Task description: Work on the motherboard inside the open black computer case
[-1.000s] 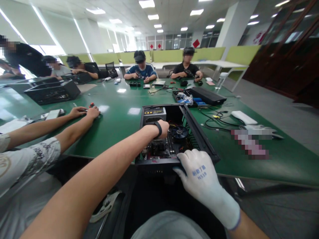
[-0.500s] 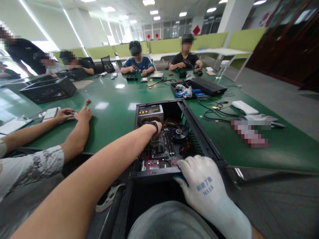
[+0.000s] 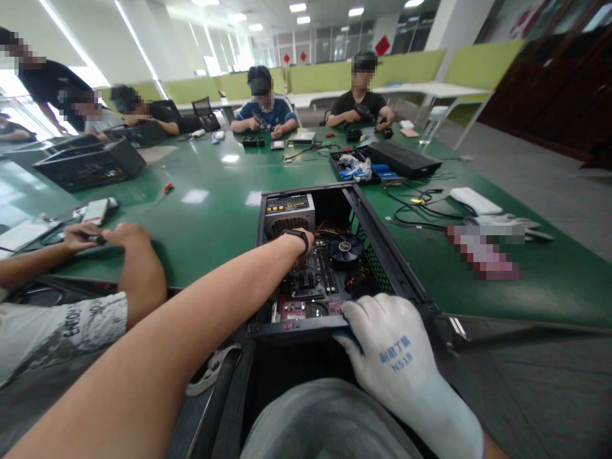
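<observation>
An open computer case (image 3: 299, 329) lies in front of me at the table's edge. My left hand (image 3: 306, 242), bare with a black wristband, reaches inside it, just below the boxy power supply (image 3: 289, 217). Its fingers point down over the motherboard (image 3: 310, 284) and are hidden behind the wrist. A round cooling fan (image 3: 344, 250) sits right of this hand, and a red circuit board (image 3: 299, 308) lies near the close end. My right hand (image 3: 389, 344), in a white work glove, is wrapped over the near rim of the case, thumb below.
A co-worker's hands (image 3: 102, 237) are at the left on the green table (image 3: 210, 242). Black cables (image 3: 415, 207), a white box (image 3: 475, 201) and gloves (image 3: 507, 224) lie right. Beyond the case is a tool tray (image 3: 356, 167); another case (image 3: 90, 164) stands far left.
My view has shifted slightly. My left hand stays inside the case and my right hand keeps hold of the rim. The co-worker's hands on the left have moved further left and down.
</observation>
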`<act>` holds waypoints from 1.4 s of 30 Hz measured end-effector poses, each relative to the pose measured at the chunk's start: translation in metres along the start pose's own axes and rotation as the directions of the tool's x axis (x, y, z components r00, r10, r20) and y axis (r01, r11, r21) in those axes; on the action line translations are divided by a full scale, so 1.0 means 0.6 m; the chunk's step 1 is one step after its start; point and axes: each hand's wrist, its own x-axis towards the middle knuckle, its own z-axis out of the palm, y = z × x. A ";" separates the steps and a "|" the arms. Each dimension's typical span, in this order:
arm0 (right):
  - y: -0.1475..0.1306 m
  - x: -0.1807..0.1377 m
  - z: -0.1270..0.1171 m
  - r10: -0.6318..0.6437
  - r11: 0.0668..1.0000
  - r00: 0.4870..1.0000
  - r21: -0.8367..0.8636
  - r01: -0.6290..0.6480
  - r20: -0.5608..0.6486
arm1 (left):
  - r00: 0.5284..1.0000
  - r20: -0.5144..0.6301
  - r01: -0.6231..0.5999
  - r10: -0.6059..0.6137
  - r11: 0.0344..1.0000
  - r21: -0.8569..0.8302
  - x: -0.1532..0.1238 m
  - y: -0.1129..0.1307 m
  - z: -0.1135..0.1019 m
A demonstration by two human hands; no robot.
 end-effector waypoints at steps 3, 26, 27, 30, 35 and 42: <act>0.000 -0.001 0.000 0.000 1.000 1.000 -0.002 0.000 0.006 | 1.000 -0.008 0.014 -0.014 1.000 -0.024 0.002 -0.002 0.001; 0.002 -0.001 0.003 -0.013 1.000 1.000 -0.016 0.013 0.000 | 1.000 0.001 -0.015 0.015 1.000 -0.001 0.005 -0.004 0.000; 0.002 0.000 0.004 -0.012 1.000 1.000 -0.015 0.012 0.002 | 1.000 0.003 -0.006 0.006 1.000 -0.026 0.004 -0.003 -0.002; 0.003 -0.001 0.003 -0.011 1.000 1.000 -0.016 0.011 0.002 | 1.000 0.016 0.028 -0.027 0.997 -0.076 -0.001 0.000 -0.006; 0.002 -0.001 0.003 -0.005 1.000 1.000 -0.009 0.005 0.008 | 1.000 0.004 0.023 -0.022 0.996 -0.091 0.000 0.000 -0.006; 0.001 -0.001 0.002 -0.002 1.000 1.000 -0.011 0.003 0.012 | 1.000 0.006 -0.007 0.007 1.000 0.028 0.003 -0.002 -0.003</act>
